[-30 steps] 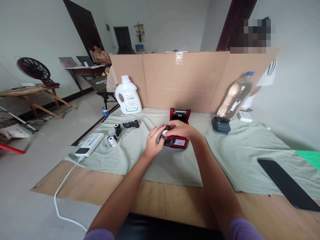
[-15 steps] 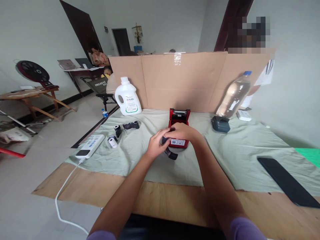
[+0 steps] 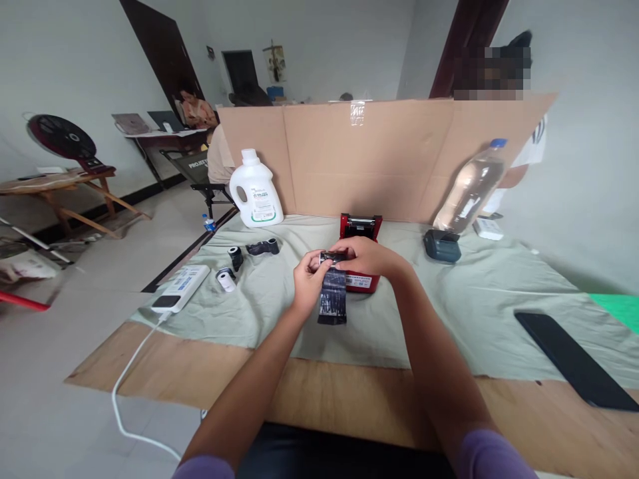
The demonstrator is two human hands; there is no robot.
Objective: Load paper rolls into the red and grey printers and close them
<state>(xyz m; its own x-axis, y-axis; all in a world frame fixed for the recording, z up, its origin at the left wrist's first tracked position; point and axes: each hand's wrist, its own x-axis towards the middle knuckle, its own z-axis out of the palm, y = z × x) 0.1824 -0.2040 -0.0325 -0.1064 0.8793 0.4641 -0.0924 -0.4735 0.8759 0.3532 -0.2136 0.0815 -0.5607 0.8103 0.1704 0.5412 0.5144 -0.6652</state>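
A small roll of black printed paper (image 3: 333, 296) is held between both hands, its loose end hanging down toward me. My left hand (image 3: 308, 279) grips the roll's left end with thumb and fingers. On the other end, my right hand (image 3: 367, 258) is closed with its thumb on the front. Just behind and to the right stands a red and black label printer (image 3: 364, 283) with its lid raised. My right hand covers the middle of it. Several similar rolls lie to the left, among them a black roll (image 3: 262, 247) and a white-and-black roll (image 3: 226, 279).
A white power bank (image 3: 180, 289) with a cable lies at the left. A white detergent jug (image 3: 255, 193) stands before a cardboard screen (image 3: 364, 159). At right are a large clear bottle (image 3: 469, 189), a dark device (image 3: 442, 246) and a black phone (image 3: 574, 359). People sit or stand beyond.
Both hands have turned the roll, so its loose strip now hangs straight down, flat and facing me. My left hand has moved slightly left.
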